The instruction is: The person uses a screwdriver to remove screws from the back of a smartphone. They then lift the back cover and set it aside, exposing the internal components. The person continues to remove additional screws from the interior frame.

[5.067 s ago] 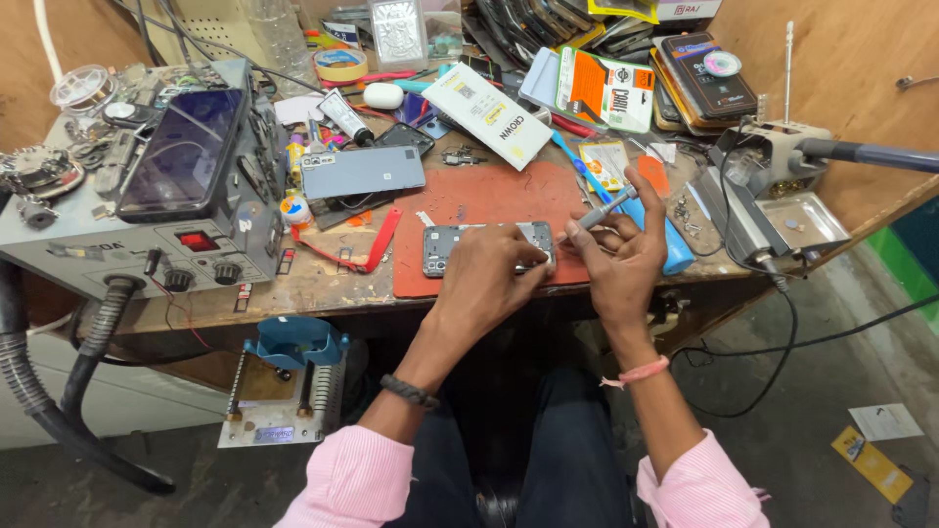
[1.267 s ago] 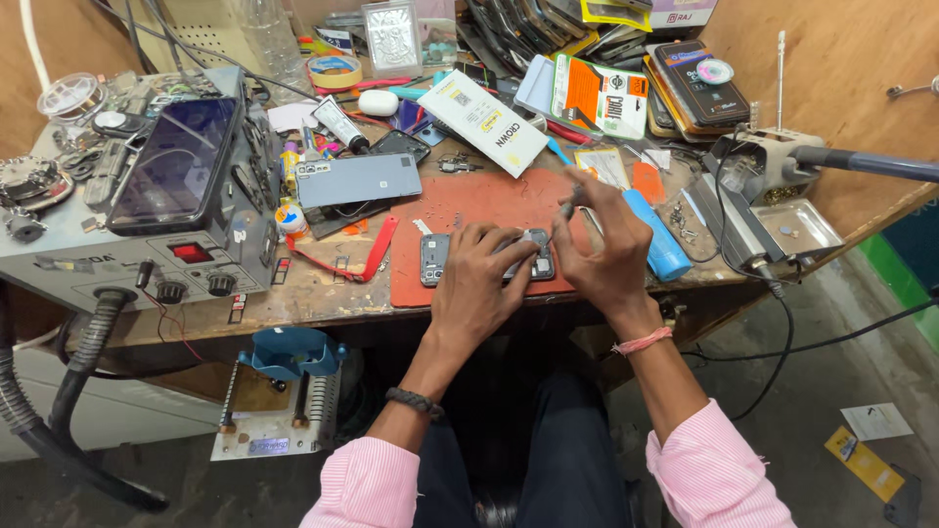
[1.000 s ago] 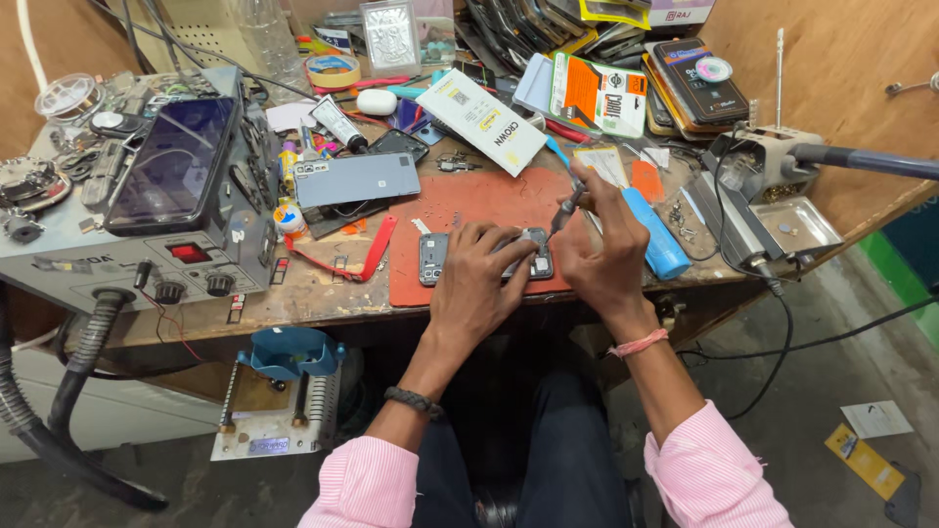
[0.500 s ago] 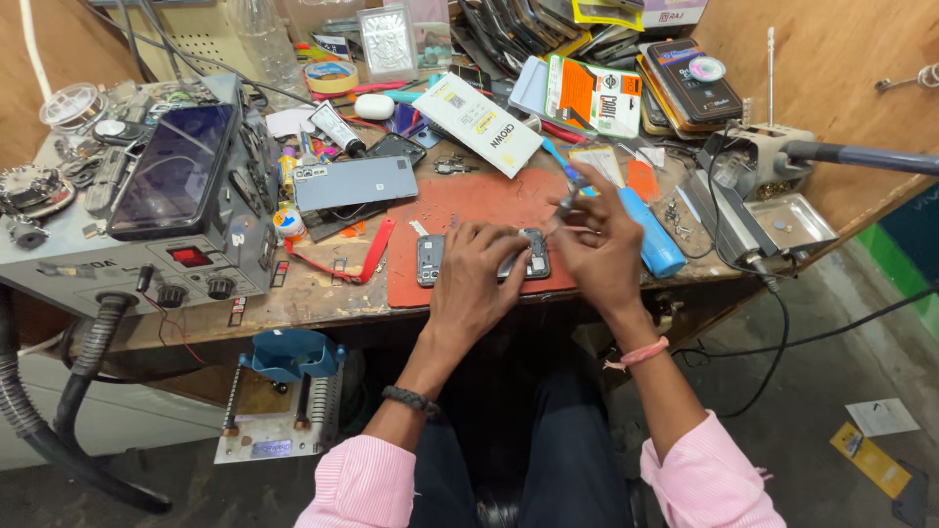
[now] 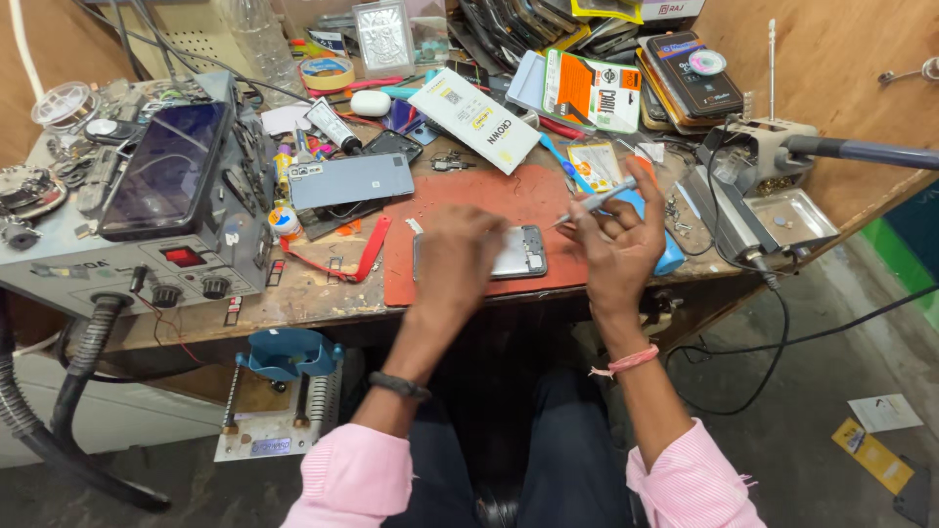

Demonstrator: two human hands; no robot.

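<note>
The left hand (image 5: 452, 249) lies flat on top of an open phone (image 5: 514, 254) and presses it down. The hand looks blurry, so I cannot tell if its fingers curl around the phone's edge. The phone lies on a red mat (image 5: 460, 200) in the middle of the messy wooden table (image 5: 293, 303), right in front of the person.

The right hand (image 5: 618, 240) is closed around a thin tool (image 5: 595, 201). A second ago the tool stood almost straight up, close to the phone. Now it leans over, with its tip pointing left, a little above the phone's right end. The hand has come up a bit and moved to the right. So I think the tool is off the phone for the moment, and the work inside it has stopped for a bit.

Near the mat are a grey phone (image 5: 350, 179) lying flat, a white box (image 5: 472, 119), and a big grey machine (image 5: 147, 244) with a dark phone (image 5: 164, 168) resting on top.
</note>
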